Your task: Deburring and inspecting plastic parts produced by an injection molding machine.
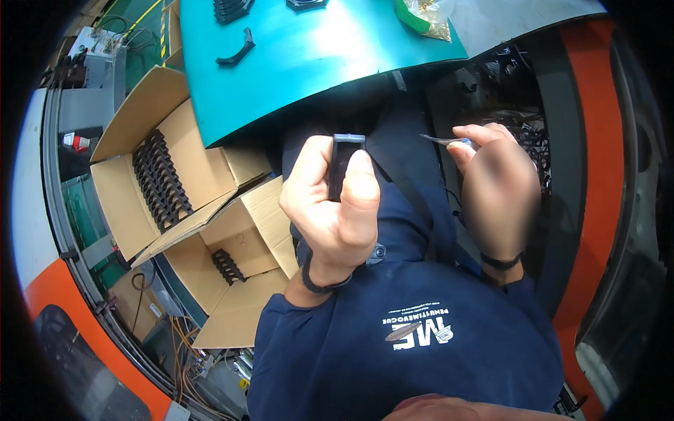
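My left hand (333, 203) is closed around a black rectangular plastic piece (340, 165), held upright with its pale top edge showing. The thumb presses against its right side, and the palm hides its lower part. To the right and apart from it, my right hand (495, 182) pinches a thin pointed tool (439, 139), slim like a small blade, between thumb and fingers. Its tip points left toward the black piece without touching it. A bit of blue shows at the fingertips. Much of the back of this hand is blurred.
Ahead is a green-topped table (302, 70) with a curved black part (236, 50), more black parts (232, 10) and a bag of small brass-coloured pieces (430, 19). At left, two open cardboard boxes (200, 144) (210, 309) hold rows of black parts. Orange machine frames (595, 140) flank me.
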The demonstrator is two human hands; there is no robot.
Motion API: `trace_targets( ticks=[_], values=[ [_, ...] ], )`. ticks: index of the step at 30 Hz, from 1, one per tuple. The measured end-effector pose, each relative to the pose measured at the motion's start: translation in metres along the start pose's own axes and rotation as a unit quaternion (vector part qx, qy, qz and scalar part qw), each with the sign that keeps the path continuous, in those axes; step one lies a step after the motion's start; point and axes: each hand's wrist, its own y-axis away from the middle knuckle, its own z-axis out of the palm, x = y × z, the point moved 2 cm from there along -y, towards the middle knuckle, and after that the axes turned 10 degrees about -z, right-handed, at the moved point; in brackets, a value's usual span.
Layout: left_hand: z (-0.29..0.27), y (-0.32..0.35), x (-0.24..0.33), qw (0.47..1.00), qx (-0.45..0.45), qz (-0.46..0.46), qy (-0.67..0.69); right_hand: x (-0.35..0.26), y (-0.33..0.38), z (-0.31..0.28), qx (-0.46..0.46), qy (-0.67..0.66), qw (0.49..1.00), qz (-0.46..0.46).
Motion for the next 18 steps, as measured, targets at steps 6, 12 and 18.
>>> trace_targets(
  ticks=[6, 12, 18],
  values=[
    [0.001, 0.005, 0.006, 1.0, 0.007, 0.007, -0.025, -0.016, -0.012, 0.006, -0.019, 0.012, 0.994, -0.106],
    [0.006, 0.006, 0.01, 0.995, 0.023, 0.048, -0.084, -0.021, -0.016, 0.012, -0.007, 0.043, 0.984, -0.171],
    [0.006, 0.006, 0.007, 0.991, 0.035, 0.067, -0.107, -0.021, -0.017, 0.015, -0.005, 0.051, 0.982, -0.184]
  ],
)
